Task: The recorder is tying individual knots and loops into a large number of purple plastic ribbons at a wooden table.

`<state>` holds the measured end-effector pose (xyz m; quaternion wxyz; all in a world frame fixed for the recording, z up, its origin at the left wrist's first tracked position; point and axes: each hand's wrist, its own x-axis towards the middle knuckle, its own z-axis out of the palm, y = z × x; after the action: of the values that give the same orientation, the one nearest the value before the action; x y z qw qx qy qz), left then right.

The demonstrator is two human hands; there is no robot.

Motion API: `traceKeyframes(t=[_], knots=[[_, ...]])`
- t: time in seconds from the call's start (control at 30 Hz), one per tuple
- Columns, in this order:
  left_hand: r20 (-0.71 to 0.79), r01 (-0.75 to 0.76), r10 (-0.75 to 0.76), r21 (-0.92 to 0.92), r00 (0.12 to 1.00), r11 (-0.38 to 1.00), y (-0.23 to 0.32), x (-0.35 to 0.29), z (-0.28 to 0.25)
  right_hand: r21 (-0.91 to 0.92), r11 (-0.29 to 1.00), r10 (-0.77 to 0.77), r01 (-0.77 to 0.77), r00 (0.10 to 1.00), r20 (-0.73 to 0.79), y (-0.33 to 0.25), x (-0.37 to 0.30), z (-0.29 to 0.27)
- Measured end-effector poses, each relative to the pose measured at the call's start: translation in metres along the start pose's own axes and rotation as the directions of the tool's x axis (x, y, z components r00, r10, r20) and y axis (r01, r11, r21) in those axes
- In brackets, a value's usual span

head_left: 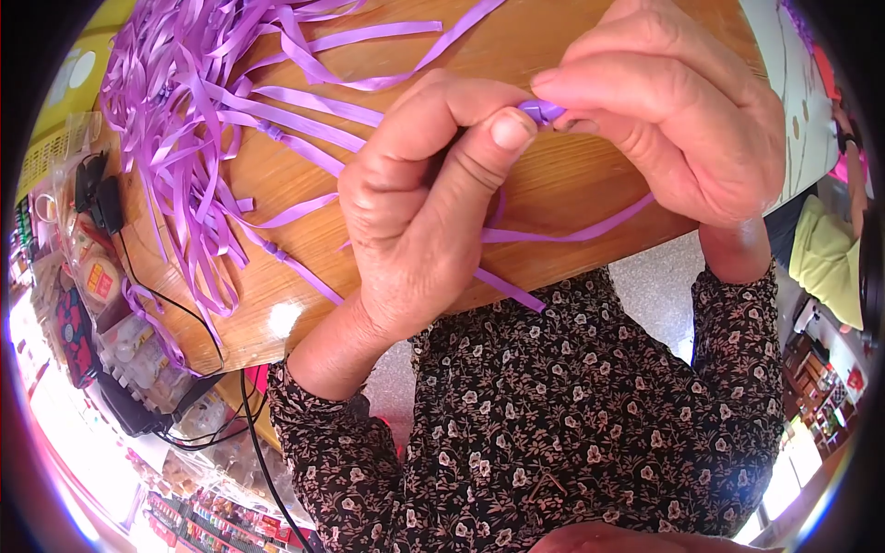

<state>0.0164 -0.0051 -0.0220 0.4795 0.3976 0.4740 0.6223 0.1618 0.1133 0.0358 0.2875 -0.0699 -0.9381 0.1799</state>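
Note:
Between my two hands, above the table, is a small knotted or folded part of a purple ribbon [541, 111]. My left hand [419, 189] pinches it between thumb and forefinger, the other fingers curled in. From the other side, the fingertips of my right hand [678, 115] close on it, partly hiding it. Lengths of purple ribbon [590, 230] show below and behind the hands; whether they belong to the held piece I cannot tell. Left of my left hand lies a big tangled heap of purple ribbons [189, 120], several of them with small knots.
The wooden table [516, 267] ends just in front of my body. Past its left side are a black power adapter [108, 205] with a cable, plastic bags and a yellow basket [57, 138]. Black cables [263, 452] hang at the lower left. A pale marbled surface [793, 83] adjoins on the right.

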Motion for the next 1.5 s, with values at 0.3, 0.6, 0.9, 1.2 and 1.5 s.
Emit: traceKeyframes(t=[0.3,0.6,0.9,1.2,1.5], knots=[[-0.006,-0.201,0.208,0.225,0.978,0.953,-0.002,-0.005,0.001,0.138,0.990,-0.009,0.019,0.998,-0.067,0.000,-0.011,0.018],[0.046,-0.292,0.293,0.312,0.955,0.904,-0.002,-0.004,-0.003,0.318,0.946,0.075,-0.061,0.997,-0.031,-0.006,-0.013,0.027],[-0.118,0.024,-0.025,-0.011,0.993,1.000,0.007,-0.002,0.003,0.406,0.886,0.225,-0.225,0.973,0.049,0.002,-0.005,0.017],[-0.123,0.069,-0.095,-0.202,0.988,0.977,0.002,0.002,0.004,0.249,0.965,-0.003,0.088,0.945,-0.326,0.015,-0.006,0.028],[-0.033,0.014,-0.017,-0.102,0.999,0.995,0.005,-0.001,0.001,0.177,0.984,0.036,-0.011,0.989,-0.141,0.012,-0.009,0.024]])
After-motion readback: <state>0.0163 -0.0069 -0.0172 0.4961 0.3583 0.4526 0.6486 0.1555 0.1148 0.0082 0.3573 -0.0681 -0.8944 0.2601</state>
